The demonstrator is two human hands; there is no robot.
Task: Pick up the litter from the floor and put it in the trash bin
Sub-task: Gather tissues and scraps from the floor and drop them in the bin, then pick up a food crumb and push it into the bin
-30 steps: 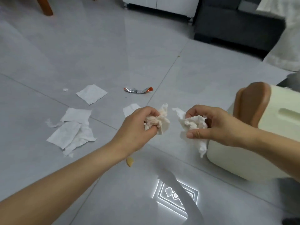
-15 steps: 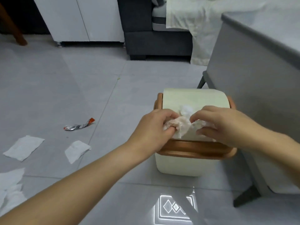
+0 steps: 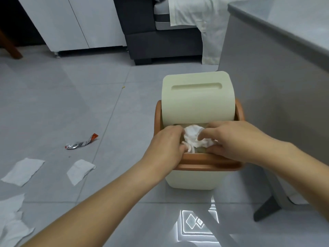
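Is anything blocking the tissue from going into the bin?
Nothing visible does. The cream lid is swung open, leaving a gap at the front. The left hand and right hand hold the crumpled tissue in that gap, within the rim of the trash bin.

**A:** Glossy grey tiled floor (image 3: 53, 104), and the cream trash bin (image 3: 188, 180) stands on it dead centre.

**B:** Litter at nine o'clock of the bin: a foil wrapper (image 3: 81, 143), red at one end.

**A:** At eight o'clock, a small tissue sheet (image 3: 80, 171) lies flat, with a larger tissue sheet (image 3: 22, 171) beyond it. There's a crumpled tissue heap (image 3: 10, 225) at seven.

**B:** The dark sofa (image 3: 160, 45) sits at twelve, the white cabinet (image 3: 71, 24) at eleven.
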